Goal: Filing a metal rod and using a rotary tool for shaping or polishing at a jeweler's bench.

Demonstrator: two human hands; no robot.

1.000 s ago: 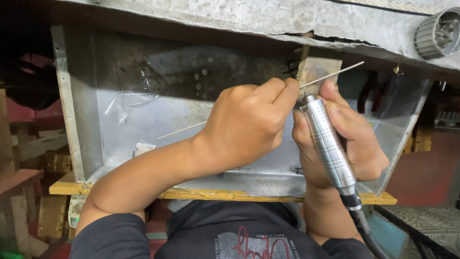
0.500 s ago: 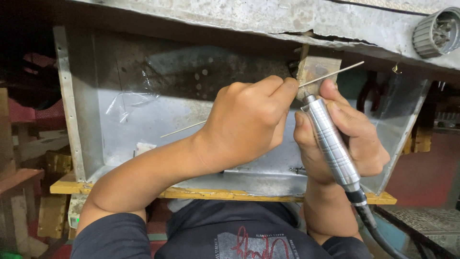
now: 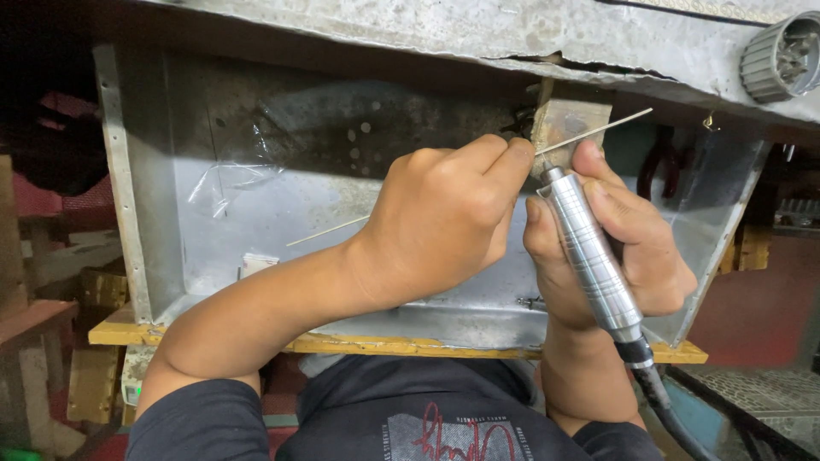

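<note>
Head view: left hand point(image 3: 444, 222) pinches one thin metal rod point(image 3: 598, 126), its long axis running from 8 to 2 o'clock. Right hand point(image 3: 628, 248) wraps one silver rotary handpiece point(image 3: 589, 256), tip at 11 o'clock meeting the rod beside a small block point(image 3: 568, 119) above the metal tray point(image 3: 239, 213).

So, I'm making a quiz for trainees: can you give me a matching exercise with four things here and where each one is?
Things:
1. thin metal rod
2. ribbed silver rotary handpiece
3. crumpled clear plastic film
4. ridged grey round knob

Places:
A. top right corner
B. in the right hand
C. pinched by the left hand
D. on the metal tray's left back wall

Pairs: 1-C, 2-B, 3-D, 4-A
</note>
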